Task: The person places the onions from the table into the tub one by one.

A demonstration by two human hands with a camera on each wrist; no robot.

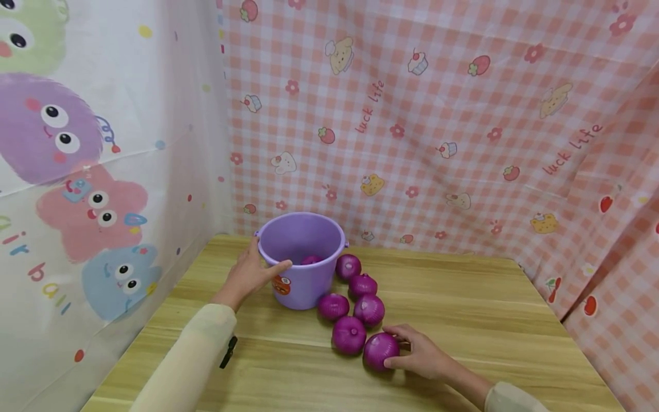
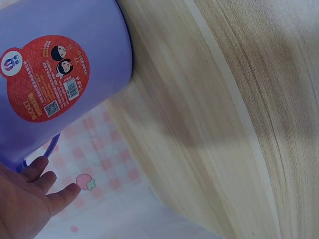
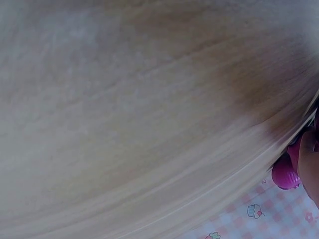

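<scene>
A purple bucket (image 1: 304, 286) stands upright toward the back of the table, a red onion (image 1: 311, 260) visible inside. My left hand (image 1: 252, 273) rests against its left side, thumb along the rim and fingers spread. In the left wrist view the fingers (image 2: 64, 196) extend beside the bucket's handle (image 2: 51, 145), below the red label (image 2: 50, 77). Toward the front, my right hand (image 1: 419, 353) grips a red onion (image 1: 381, 351) between thumb and fingers, low over the table. In the right wrist view, only part of this hand (image 3: 310, 167) shows at the right edge.
Several red onions (image 1: 349, 336) lie in a cluster right of the bucket, the farthest one (image 1: 348, 267) close by its side. The wood-grain table (image 1: 463, 297) meets a pink checked cloth (image 1: 412, 217) behind and a white cartoon cloth (image 1: 190, 143) at left. A small black object (image 1: 228, 352) shows beside the left sleeve.
</scene>
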